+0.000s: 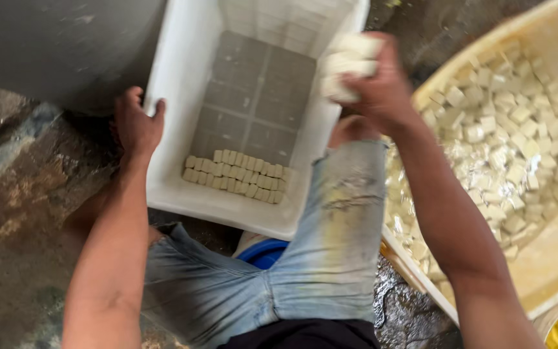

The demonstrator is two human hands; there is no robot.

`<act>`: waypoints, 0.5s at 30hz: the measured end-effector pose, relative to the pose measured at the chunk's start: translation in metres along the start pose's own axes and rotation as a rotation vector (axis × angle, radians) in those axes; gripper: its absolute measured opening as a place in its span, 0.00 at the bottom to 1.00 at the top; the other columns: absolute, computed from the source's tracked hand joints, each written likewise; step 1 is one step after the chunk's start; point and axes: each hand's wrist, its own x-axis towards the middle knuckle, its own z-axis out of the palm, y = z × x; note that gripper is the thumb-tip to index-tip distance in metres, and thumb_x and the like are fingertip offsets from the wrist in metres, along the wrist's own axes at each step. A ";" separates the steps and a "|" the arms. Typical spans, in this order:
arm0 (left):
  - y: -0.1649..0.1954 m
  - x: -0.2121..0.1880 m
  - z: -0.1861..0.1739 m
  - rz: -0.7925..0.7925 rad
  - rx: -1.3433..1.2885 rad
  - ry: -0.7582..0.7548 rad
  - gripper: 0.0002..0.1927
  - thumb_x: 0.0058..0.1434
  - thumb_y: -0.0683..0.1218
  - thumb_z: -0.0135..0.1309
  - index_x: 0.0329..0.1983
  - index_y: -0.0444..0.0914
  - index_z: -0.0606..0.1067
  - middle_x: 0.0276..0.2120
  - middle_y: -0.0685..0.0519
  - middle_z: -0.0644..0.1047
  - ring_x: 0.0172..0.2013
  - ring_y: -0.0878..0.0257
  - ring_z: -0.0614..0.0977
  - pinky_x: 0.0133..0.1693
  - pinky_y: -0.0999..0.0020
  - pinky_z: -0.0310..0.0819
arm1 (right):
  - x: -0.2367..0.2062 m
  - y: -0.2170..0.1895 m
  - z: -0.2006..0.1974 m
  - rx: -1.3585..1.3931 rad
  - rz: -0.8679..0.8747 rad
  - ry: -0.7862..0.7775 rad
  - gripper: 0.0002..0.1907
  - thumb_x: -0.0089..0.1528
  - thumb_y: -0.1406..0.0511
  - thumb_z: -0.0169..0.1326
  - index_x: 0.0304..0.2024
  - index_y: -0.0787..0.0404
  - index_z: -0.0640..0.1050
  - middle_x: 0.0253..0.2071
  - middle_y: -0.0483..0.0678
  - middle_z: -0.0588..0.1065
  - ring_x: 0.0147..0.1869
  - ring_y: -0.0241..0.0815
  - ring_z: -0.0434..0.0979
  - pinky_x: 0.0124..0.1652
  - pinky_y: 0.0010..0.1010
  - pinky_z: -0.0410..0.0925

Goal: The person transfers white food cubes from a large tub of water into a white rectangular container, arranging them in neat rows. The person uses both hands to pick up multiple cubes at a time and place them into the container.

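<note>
Left hand (135, 123) grips the white crate (182, 97)'s rim; right hand (372, 81) clutches stacked pale cubes (350, 61); a loose squeeze could crumble or spill them.

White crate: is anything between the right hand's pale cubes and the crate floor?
Nothing visible. The right hand holds pale cubes over the white crate; only two rows of cubes lie at its near end.
</note>
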 end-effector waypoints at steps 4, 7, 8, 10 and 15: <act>-0.004 -0.008 -0.002 -0.253 0.122 -0.285 0.38 0.67 0.69 0.44 0.66 0.37 0.64 0.59 0.39 0.73 0.56 0.41 0.77 0.52 0.45 0.72 | 0.083 0.070 0.111 -0.567 -0.026 -0.458 0.39 0.61 0.69 0.66 0.67 0.52 0.58 0.60 0.57 0.72 0.62 0.56 0.78 0.58 0.45 0.75; -0.016 -0.010 0.004 -0.273 0.099 -0.299 0.35 0.72 0.70 0.35 0.67 0.40 0.66 0.58 0.39 0.76 0.55 0.39 0.78 0.53 0.43 0.72 | 0.124 0.158 0.177 -0.923 0.187 -0.661 0.35 0.57 0.63 0.66 0.62 0.52 0.62 0.53 0.55 0.77 0.57 0.56 0.79 0.53 0.46 0.74; -0.021 -0.009 0.006 -0.243 0.074 -0.265 0.34 0.74 0.69 0.33 0.67 0.41 0.67 0.58 0.38 0.76 0.54 0.38 0.78 0.53 0.42 0.72 | 0.132 0.188 0.194 -1.011 0.192 -0.673 0.33 0.57 0.62 0.66 0.60 0.52 0.64 0.51 0.55 0.78 0.55 0.56 0.79 0.51 0.47 0.74; -0.029 -0.003 0.009 -0.363 -0.139 -0.285 0.34 0.75 0.69 0.30 0.69 0.43 0.68 0.58 0.39 0.76 0.53 0.39 0.79 0.51 0.42 0.72 | 0.141 0.245 0.220 -1.048 0.148 -0.629 0.32 0.53 0.62 0.67 0.57 0.53 0.67 0.49 0.57 0.77 0.54 0.58 0.78 0.50 0.48 0.73; -0.019 -0.003 0.014 -0.482 0.049 -0.192 0.27 0.73 0.63 0.34 0.55 0.44 0.76 0.48 0.42 0.80 0.43 0.40 0.81 0.43 0.43 0.75 | 0.142 0.347 0.254 -0.957 0.298 -0.457 0.33 0.54 0.68 0.62 0.61 0.52 0.67 0.55 0.61 0.69 0.57 0.64 0.73 0.53 0.51 0.70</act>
